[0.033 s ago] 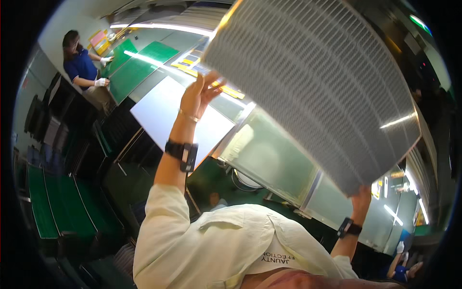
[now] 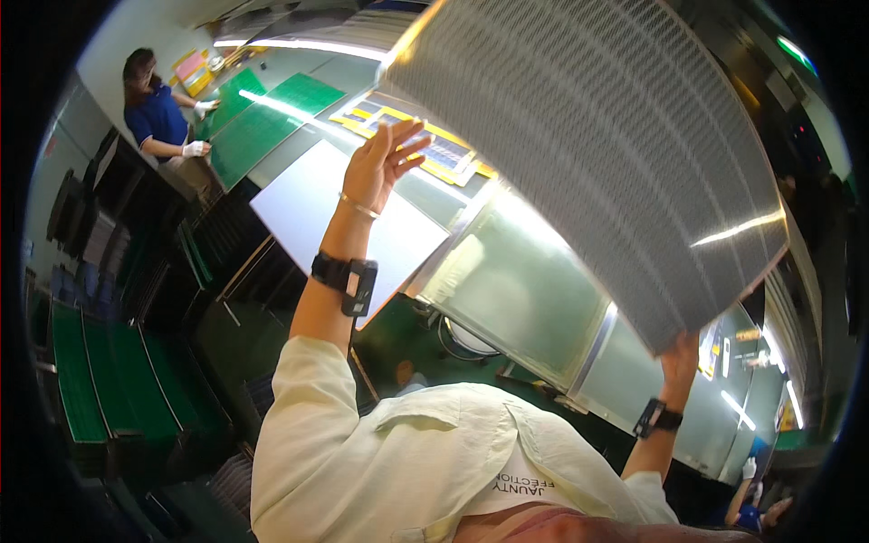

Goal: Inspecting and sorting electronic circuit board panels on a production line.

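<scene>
Holding grey ribbed sheet (image 2: 597,172) aloft toward 2 o'clock | gripping lower corner with right hand (image 2: 679,356), 4 o'clock | with left hand (image 2: 385,163) open, 11 o'clock, cannot tell edge contact | probably light, thin, springy, slick; best taken by opposite edges

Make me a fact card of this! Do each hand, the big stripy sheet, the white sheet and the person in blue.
Left hand: open, near the stripy sheet; touching unclear
Right hand: gripping the stripy sheet's lower corner
Stripy sheet: grey, held up
White sheet: plain, partly hidden by the left arm
Person in blue: white gloves, at green sheets
</scene>
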Available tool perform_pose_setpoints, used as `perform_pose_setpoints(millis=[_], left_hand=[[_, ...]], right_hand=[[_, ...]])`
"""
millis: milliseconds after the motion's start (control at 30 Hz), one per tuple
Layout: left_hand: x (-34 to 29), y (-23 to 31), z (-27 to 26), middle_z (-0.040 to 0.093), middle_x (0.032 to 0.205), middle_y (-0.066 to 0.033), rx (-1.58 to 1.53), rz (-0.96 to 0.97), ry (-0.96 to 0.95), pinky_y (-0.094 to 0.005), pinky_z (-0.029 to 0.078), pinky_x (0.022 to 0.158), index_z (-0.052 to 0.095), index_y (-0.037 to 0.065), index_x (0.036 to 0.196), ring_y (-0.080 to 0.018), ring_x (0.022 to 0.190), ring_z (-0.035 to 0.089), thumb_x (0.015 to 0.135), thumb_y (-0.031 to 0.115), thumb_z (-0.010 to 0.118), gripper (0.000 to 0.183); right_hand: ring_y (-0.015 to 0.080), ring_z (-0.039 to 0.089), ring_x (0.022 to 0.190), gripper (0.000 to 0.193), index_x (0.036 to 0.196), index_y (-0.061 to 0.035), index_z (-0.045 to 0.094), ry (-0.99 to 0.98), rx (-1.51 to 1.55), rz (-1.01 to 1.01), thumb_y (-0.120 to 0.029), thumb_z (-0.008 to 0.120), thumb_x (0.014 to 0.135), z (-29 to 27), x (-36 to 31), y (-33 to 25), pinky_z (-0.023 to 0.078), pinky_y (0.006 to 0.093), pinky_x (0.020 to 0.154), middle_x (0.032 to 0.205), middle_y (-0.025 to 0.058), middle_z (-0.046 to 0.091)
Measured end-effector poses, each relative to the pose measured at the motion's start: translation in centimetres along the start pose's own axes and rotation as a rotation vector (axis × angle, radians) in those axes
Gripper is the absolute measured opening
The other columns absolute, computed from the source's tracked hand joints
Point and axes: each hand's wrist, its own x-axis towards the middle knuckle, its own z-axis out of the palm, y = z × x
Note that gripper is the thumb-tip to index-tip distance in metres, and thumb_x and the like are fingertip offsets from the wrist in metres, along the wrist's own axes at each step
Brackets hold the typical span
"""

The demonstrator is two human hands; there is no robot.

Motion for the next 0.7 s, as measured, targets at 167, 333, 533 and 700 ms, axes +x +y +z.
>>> perform_pose_setpoints(millis=[167, 333, 533, 700], left_hand=[[-4.8, 0.2, -9.7, 0.058, 0.105, -0.0138, 1.039, 0.26, 0.613, -0.0362, 0.044, 0.084, 0.055, 0.0, 0.109, -0.027, 0.096, 0.054, 0.083, 0.026, 0.06, 0.037], [-19.6, -6.8, -23.7, 0.053, 0.111, -0.0213, 1.427, -0.474, 1.479, -0.0427, 0.041, 0.088, 0.051, -0.004, 0.112, -0.0329, 0.106, 0.049, 0.066, 0.05, 0.069, 0.073], [-25.4, -13.4, -27.4, 0.057, 0.108, -0.0153, 0.022, -0.772, 1.064, -0.0384, 0.045, 0.085, 0.049, 0.0, 0.115, -0.0264, 0.099, 0.055, 0.078, 0.046, 0.061, 0.06], [-24.2, -15.1, -26.9, 0.059, 0.096, -0.0102, -0.167, -0.496, 1.044, -0.0363, 0.049, 0.072, 0.052, 0.0, 0.109, -0.0223, 0.081, 0.059, 0.084, 0.038, 0.057, 0.045]], right_hand=[[0.0262, 0.052, 0.106, 0.028, 0.111, -0.0031, 0.049, -0.176, 0.308, 0.214, -0.009, 0.055, 0.085, 16.2, 16.2, 4.8, 0.04, 0.0464, 0.094, 0.111, 0.0118, 0.056], [0.0125, 0.055, 0.075, 0.014, 0.094, 0.0026, 0.058, -0.168, -1.198, -0.378, -0.007, 0.058, 0.083, 32.5, 25.6, 9.9, 0.043, 0.0246, 0.069, 0.08, 0.007, 0.059], [0.0189, 0.057, 0.093, 0.028, 0.109, 0.0014, 0.05, -0.38, 0.043, 0.22, -0.016, 0.052, 0.088, 44.5, 34.7, 16.2, 0.049, 0.031, 0.075, 0.11, 0.0129, 0.055], [0.0154, 0.057, 0.098, 0.039, 0.119, -0.0049, 0.051, -0.894, -0.854, 0.496, -0.027, 0.051, 0.088, 41.9, 30.4, 26.3, 0.046, 0.0263, 0.083, 0.114, 0.01, 0.057]])
